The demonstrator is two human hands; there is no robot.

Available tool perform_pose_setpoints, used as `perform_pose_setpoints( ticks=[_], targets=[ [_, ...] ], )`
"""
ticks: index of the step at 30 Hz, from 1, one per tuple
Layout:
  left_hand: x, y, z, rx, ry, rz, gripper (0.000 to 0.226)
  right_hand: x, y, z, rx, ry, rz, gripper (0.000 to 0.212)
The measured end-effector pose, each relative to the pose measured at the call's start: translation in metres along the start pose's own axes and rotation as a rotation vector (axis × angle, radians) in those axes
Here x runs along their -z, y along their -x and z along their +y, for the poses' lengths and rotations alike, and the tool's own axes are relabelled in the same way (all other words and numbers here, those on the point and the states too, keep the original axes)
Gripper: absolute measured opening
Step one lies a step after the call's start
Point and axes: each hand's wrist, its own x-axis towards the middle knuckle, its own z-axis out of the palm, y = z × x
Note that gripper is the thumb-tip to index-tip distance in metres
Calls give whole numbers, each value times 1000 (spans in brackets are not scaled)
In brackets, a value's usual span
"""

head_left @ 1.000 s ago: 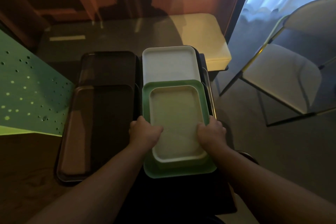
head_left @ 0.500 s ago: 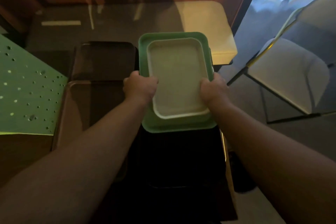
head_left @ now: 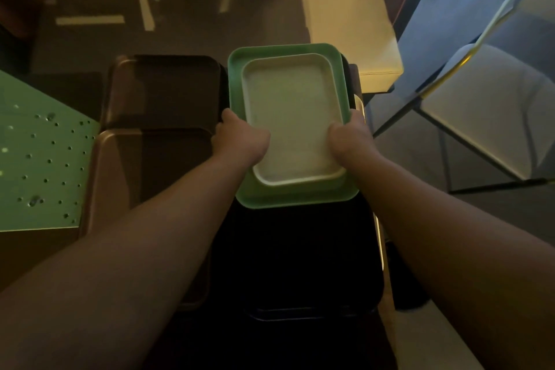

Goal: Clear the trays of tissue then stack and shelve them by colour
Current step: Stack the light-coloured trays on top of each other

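Trays fill the dim surface in front of you: counting from your body outward, one black tray [head_left: 300,255] lies nearest, under your forearms, with two brown trays on your left, the near brown tray [head_left: 126,189] just this side of the far brown tray [head_left: 162,90]. Beyond the black one sit one green tray [head_left: 237,75] and, nested inside it, one white tray [head_left: 294,117]; that pair rests partly over the black tray's far end. Both your arms reach forward, nearly straight. Your left hand [head_left: 240,141] clamps the pair's left edge, thumb over the white tray's rim, and your right hand [head_left: 348,141] grips the right edge likewise. At far left lies a green perforated panel [head_left: 39,159]. Past the trays, a cream cushioned stool [head_left: 354,27] stands, and a folding chair [head_left: 486,105] stands off to the right.
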Motion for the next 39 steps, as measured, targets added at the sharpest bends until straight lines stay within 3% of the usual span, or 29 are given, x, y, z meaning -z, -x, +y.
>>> perform_pose_setpoints(
  ticks=[8, 11, 17, 24, 30, 36, 39],
  targets=[
    [27, 23, -8, -80, 111, 124, 77, 6, 31, 8, -32, -255, -47, 48],
    [49, 38, -20, -101, 121, 99, 78, -2, 56, 7, -45, -323, -80, 51],
    [94, 70, -85, -84, 82, 23, 88, -43, 120, 13, -66, -292, -150, 63],
    [137, 92, -174, 15, 65, 60, 89, -112, 184, 16, -101, -255, -248, 58],
    [169, 101, -220, 47, 207, 5, 52, -157, 205, 10, -70, -203, -208, 57],
    [188, 88, -243, 6, 390, -43, 83, -180, 206, -2, -27, -190, -117, 56],
    [189, 79, -254, -24, 432, -58, 82, -188, 206, -10, -1, -160, -86, 55]
  ],
)
